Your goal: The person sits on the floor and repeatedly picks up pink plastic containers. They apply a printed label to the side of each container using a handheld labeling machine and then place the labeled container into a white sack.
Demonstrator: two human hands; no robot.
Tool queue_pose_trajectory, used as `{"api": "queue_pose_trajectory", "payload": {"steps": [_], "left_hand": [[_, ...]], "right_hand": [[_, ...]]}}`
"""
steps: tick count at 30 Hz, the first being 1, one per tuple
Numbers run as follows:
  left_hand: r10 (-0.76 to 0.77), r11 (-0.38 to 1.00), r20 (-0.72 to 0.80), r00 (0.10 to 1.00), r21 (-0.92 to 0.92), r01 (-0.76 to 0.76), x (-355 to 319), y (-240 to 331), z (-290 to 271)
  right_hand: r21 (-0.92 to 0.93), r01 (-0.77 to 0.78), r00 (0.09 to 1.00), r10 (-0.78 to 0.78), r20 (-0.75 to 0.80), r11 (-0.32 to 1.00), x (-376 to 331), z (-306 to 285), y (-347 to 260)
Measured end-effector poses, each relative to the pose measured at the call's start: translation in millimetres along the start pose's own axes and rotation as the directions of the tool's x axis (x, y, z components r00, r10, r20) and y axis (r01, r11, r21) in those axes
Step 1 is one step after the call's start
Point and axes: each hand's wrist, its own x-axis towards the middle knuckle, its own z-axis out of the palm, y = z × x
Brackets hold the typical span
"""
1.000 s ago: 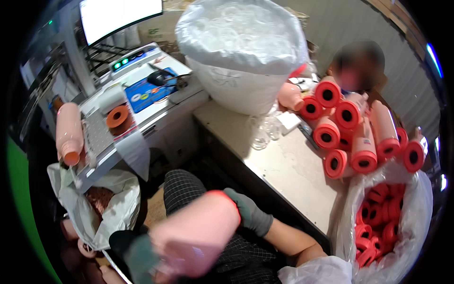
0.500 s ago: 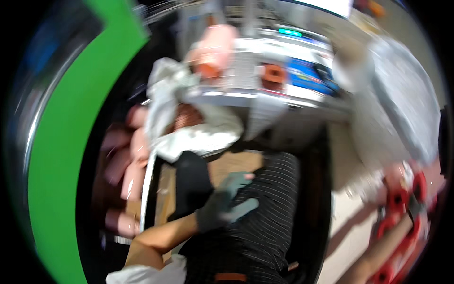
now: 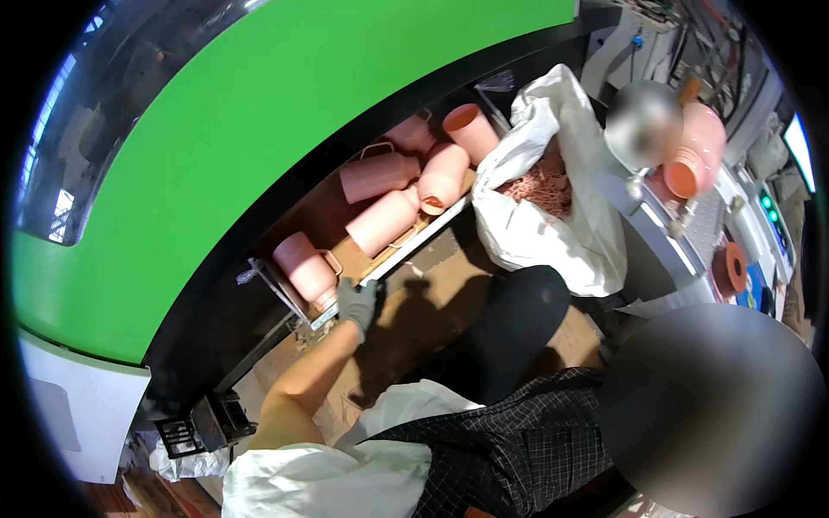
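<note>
My left hand (image 3: pixel 356 306), in a grey glove, reaches to the front edge of a long tray (image 3: pixel 406 250) under the green machine. Its fingers are apart, beside the neck of a pink plastic jug (image 3: pixel 302 266) with a loop handle; I cannot tell whether they touch it. Farther along the tray lie several more pink jugs, among them one on its side (image 3: pixel 382 222), one with a ragged orange mouth (image 3: pixel 444 177) and one with its wide end facing me (image 3: pixel 471 129). My right hand does not show; a blurred patch covers the lower right.
A white sack (image 3: pixel 596 250) of reddish-brown scraps (image 3: pixel 544 186) stands right of the tray. Beyond it, a bench holds a pink jug (image 3: pixel 701 147) and a reddish-brown ring (image 3: pixel 730 269). The green machine's curved panel (image 3: pixel 259 155) rises behind the tray.
The view has swung left toward the machine. My left hand has gone from my lap to the tray edge by a jug. My right hand, earlier among red parts at the right, is out of sight.
</note>
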Motion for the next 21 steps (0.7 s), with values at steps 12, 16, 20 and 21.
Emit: {"api": "queue_pose_trajectory", "payload": {"steps": [12, 16, 20, 21], "left_hand": [[-0.475, 0.506, 0.475, 0.741, 0.836, -0.212, 219, -32, -133], [-0.098, 0.558, 0.581, 0.808, 0.704, -0.439, 128, 38, -152], [0.723, 0.625, 0.31, 0.617, 0.088, -0.776, -10, 180, -179], [0.561, 0.825, 0.275, 0.781, -0.267, -0.499, -37, 205, -183]], "right_hand": [[0.785, 0.113, 0.862, -0.453, 0.227, 0.608, -265, -79, -362], [0.855, -0.13, 0.712, -0.552, 0.433, 0.502, -328, -73, -413], [0.79, -0.34, 0.419, -0.67, 0.613, 0.51, -366, -62, -452], [0.778, -0.415, 0.374, -0.691, 0.618, 0.472, -372, -61, -462]]}}
